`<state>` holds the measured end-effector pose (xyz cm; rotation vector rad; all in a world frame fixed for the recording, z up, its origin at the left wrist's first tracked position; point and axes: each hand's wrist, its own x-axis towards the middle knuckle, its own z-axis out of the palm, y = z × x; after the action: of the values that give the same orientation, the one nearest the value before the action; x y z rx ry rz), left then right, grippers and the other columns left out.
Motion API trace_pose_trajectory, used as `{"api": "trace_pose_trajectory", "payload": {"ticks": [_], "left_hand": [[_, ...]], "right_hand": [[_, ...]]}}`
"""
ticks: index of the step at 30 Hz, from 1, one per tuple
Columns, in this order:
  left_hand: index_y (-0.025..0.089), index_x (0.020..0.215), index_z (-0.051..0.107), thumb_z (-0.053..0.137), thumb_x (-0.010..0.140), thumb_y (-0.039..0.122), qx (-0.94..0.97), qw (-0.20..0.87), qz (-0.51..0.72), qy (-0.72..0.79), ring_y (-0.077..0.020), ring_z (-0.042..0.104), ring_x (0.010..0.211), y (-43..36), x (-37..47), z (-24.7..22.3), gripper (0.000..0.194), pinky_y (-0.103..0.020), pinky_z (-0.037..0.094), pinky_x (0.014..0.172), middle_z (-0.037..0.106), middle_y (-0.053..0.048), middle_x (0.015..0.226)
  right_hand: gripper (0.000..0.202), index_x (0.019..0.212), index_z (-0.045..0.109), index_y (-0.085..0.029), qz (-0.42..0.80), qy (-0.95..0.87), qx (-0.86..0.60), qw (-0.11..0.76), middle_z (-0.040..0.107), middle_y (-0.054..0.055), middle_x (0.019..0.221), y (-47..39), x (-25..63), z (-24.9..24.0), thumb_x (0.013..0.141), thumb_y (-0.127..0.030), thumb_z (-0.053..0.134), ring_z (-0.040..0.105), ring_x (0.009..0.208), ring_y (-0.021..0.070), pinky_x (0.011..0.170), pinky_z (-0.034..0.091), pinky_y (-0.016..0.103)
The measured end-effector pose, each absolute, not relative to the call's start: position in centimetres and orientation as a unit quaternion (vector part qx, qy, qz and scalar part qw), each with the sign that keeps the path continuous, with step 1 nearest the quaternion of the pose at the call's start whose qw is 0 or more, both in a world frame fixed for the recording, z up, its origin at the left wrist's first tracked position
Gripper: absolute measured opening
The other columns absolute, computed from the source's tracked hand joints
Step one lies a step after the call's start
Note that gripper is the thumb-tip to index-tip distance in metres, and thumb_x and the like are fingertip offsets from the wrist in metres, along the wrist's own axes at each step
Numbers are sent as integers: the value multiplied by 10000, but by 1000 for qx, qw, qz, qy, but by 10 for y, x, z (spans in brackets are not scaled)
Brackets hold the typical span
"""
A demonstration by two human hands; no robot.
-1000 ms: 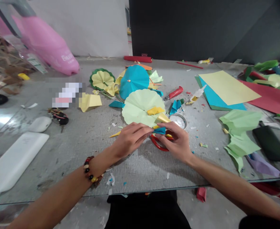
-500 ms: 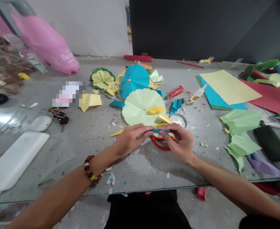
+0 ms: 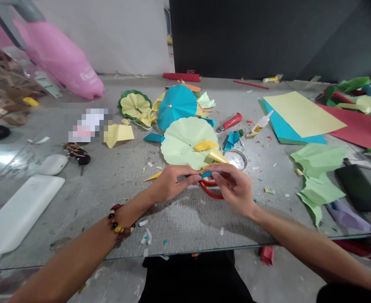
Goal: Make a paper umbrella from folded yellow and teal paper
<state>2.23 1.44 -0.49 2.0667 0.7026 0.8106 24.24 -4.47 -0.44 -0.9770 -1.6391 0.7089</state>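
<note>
A small folded blue paper piece (image 3: 206, 174) is pinched between my two hands above the table. My left hand (image 3: 174, 183) is closed on its left end, and my right hand (image 3: 235, 185) grips its right end. Just beneath the hands lie red-handled scissors (image 3: 211, 192), partly covered by my fingers. A pale green scalloped paper disc (image 3: 185, 143) lies right behind the hands, with a yellow folded piece (image 3: 205, 145) on it. The blue pleated paper disc (image 3: 179, 105) rests farther back.
A tape roll (image 3: 236, 160), red cutter (image 3: 231, 122) and glue bottle (image 3: 261, 124) lie right of centre. Coloured sheets (image 3: 302, 113) and crumpled green paper (image 3: 321, 168) are at the right. A white power bank (image 3: 24, 212) and pink bottle (image 3: 62, 59) stand out at left.
My hands have drawn slightly closer together, and less of the blue piece shows at the right hand. The blue piece is now more tilted.
</note>
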Motion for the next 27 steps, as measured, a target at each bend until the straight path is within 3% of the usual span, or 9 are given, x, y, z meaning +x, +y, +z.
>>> {"api": "trace_pose_trajectory", "payload": {"ticks": [7,13,21,27], "left_hand": [[166,975,754,620,1002,363,813,404,320,270,-135,689,777,15,23,-6,240,-249,540,760,759,-36,852],[157,778,699,540,1034,386,825,395,311,257,-122,624,680,12,25,-3,379,-240,506,690,691,-24,729],[152,899,759,634,985,402,816,401,317,269,-129,625,711,14,24,-6,292,-238,501,674,711,-28,780],[163,1009,784,719,929,421,803,396,343,284,-145,681,741,15,23,-6,278,-248,547,693,774,-54,866]], "right_hand": [[280,1193,698,-296,307,-701,-376,522,766,37,1156,-43,243,-1,1016,-160,530,720,1131,197,984,609,409],[326,1226,679,-299,305,-734,-348,496,750,46,1217,-42,245,-1,1031,-147,466,706,1179,204,1026,582,433],[341,1227,671,-311,299,-743,-351,485,744,34,1215,-42,246,0,1023,-125,471,700,1173,195,1029,575,432],[302,1199,682,-301,264,-742,-383,483,751,43,1183,-42,243,-1,969,-132,583,715,1130,201,985,597,417]]}}
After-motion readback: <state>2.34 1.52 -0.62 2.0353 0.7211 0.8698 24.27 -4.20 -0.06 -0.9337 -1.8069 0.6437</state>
